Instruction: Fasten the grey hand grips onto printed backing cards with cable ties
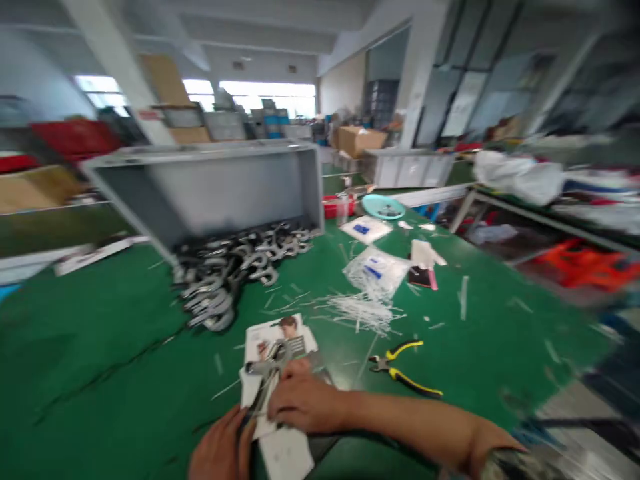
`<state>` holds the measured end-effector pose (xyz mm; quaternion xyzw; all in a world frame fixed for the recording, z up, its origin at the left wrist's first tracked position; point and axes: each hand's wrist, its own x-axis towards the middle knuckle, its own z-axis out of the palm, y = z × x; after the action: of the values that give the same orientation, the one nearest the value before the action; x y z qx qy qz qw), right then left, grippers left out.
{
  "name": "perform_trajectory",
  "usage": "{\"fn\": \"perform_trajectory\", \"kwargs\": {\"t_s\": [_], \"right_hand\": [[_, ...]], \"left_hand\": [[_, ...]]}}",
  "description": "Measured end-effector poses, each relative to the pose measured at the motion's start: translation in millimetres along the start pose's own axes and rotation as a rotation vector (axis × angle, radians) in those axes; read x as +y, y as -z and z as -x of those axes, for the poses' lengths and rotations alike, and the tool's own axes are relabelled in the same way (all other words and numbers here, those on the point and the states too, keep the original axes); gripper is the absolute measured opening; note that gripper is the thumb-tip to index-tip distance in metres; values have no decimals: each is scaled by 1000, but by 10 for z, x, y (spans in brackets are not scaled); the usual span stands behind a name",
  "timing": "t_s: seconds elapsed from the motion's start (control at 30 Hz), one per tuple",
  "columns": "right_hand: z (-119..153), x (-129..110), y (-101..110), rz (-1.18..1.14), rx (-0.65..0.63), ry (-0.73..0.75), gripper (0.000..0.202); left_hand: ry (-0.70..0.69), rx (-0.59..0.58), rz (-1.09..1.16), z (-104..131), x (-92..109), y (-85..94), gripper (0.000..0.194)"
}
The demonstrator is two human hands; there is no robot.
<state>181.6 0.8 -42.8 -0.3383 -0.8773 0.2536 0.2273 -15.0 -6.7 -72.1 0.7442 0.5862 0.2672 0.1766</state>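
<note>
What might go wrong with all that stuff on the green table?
The papers lie under the right hand, so they might get creased. The open pliers sit close to the right forearm, so a bump could shove them. And the pile of parts spills from a grey bin lying on its side, so a knock might make more slide out.

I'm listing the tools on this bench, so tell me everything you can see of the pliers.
The pliers have a dark, metallic-looking head and two yellow-and-black handles, apparently with plastic or rubber grips. They lie on the green tabletop, handles spread wide, head pointing left and handle ends to the right. They sit to the right of the right hand, just beyond the right forearm; neither hand holds them. The blur hides whether the jaws meet, and any markings.
</note>
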Motion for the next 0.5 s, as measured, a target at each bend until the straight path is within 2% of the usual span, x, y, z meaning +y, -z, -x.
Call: {"fn": "perform_trajectory", "kwargs": {"t_s": [0.07, 0.17, 0.23, 0.3, 0.37, 0.4, 0.47, 0.5], "right_hand": [[27, 52, -100, 24, 87, -35, 14], [-41, -3, -159, 40, 152, -125, 15], [-64, -96, -108, -9, 128, -125, 16], [24, -148, 27, -153, 90, -102, 19], [291, -107, 235, -298, 98, -157, 25], [497, -50, 356, -316, 130, -240, 27], [1017, 97, 598, -163, 190, -424, 32], [1303, 157, 705, -26, 162, -533, 47]], "left_hand": [[-4, 46, -46, 129, -123, 37, 34], [-35, 84, -98, 174, -103, 4, 37], [-35, 75, -112, 156, -40, -20, 34], [-36, 54, -93, 149, -19, 4, 32], [-8, 36, -34, 176, -53, 98, 31], [25, 31, 10, 202, -74, 171, 32], [135, 20, 121, 259, -75, 335, 35], [203, 27, 189, 274, -40, 407, 36]]}}
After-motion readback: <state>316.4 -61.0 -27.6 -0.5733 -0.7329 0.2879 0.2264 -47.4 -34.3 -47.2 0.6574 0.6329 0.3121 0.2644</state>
